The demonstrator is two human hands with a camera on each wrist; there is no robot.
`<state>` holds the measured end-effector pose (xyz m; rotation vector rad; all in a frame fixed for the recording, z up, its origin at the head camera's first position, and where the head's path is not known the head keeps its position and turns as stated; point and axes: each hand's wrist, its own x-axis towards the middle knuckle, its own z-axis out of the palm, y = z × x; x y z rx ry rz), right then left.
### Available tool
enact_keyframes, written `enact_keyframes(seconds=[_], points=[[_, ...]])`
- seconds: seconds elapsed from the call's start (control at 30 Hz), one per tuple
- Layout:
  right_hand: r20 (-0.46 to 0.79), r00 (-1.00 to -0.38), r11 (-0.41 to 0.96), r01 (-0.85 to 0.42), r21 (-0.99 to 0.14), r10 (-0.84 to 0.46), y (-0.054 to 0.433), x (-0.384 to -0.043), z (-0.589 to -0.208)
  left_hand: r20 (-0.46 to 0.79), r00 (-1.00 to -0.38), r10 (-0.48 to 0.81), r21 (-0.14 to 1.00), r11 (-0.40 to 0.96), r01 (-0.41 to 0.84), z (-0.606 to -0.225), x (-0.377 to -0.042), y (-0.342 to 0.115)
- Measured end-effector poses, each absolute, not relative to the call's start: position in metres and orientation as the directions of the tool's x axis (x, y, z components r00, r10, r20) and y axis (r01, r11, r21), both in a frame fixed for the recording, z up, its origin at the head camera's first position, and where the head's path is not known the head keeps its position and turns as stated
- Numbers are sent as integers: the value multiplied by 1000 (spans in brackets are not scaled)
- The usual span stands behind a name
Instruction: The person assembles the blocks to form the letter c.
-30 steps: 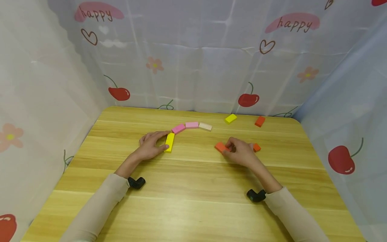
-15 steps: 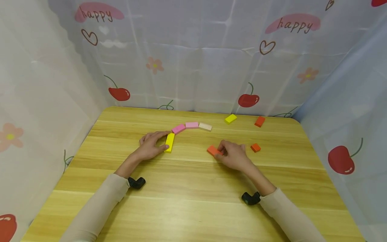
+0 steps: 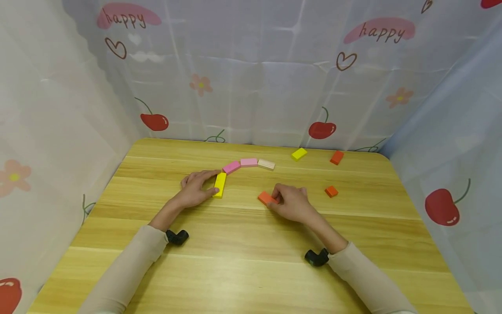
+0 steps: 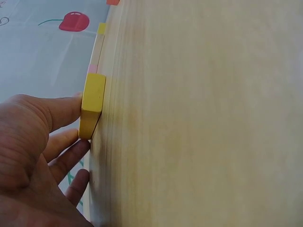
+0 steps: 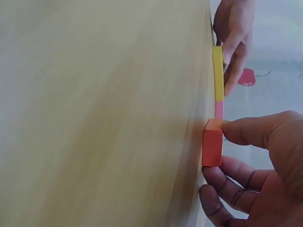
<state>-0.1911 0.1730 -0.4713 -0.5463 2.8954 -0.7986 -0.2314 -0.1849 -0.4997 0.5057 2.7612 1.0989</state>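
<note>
My left hand holds a yellow wooden block that lies flat on the table, thumb by its near end and index finger by its far end. In the left wrist view, the thumb and fingers press against this yellow block. From its far end a curved row runs right: a dark pink block, a light pink block and a plain wood block. My right hand pinches an orange block between thumb and fingers, seen end-on as an orange block in the right wrist view.
Loose at the back right lie a yellow block and a red-orange block. Another red-orange block lies right of my right hand. A printed curtain stands behind the table.
My right hand has slid left with the orange block, bringing it closer to the yellow block. A red-orange block it partly covered now shows fully. The left hand has stayed put.
</note>
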Motion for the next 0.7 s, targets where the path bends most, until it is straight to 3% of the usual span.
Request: enact_keyframes(seconds=[0.7], points=[[-39, -904, 775, -342, -532, -426, 134, -187, -473, 1, -940, 341, 687, 683, 249, -502, -231, -185]])
